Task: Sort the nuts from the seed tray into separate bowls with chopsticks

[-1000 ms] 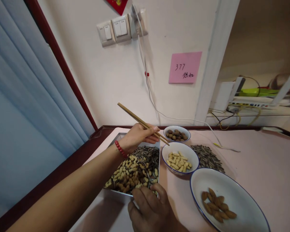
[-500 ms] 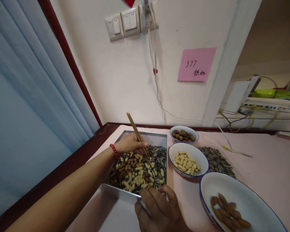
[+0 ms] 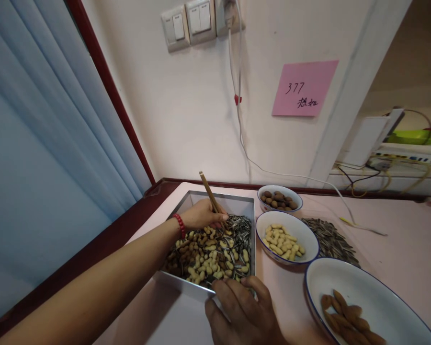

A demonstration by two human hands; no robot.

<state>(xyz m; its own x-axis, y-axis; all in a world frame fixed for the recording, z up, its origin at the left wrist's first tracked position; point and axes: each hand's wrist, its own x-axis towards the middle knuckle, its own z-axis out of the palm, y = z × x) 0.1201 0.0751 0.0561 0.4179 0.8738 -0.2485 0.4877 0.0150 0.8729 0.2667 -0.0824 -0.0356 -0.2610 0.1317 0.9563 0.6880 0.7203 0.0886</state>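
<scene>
My left hand (image 3: 204, 214), with a red bead bracelet at the wrist, is closed around a pair of wooden chopsticks (image 3: 209, 190). Their tips point down into a metal tray (image 3: 233, 201) of mixed peanuts (image 3: 209, 261) and striped sunflower seeds (image 3: 240, 230). Whether anything is pinched between the tips cannot be made out. At the tray's near right corner, the fingers of my right hand (image 3: 242, 306) curl over the rim. To the right of the tray, a white bowl (image 3: 311, 235) holds peanuts only.
A bowl (image 3: 299, 195) of round brown nuts stands at the back. Sunflower seeds (image 3: 332, 242) lie piled on the pink tabletop beside the bowls. A large bowl (image 3: 391, 297) with almonds (image 3: 348, 316) is at front right. A white cable (image 3: 330, 191) trails down onto the table.
The whole view has shifted, so the scene sits slightly farther right. My left hand and the chopsticks have moved only slightly over the tray; my right hand keeps its place on the rim.
</scene>
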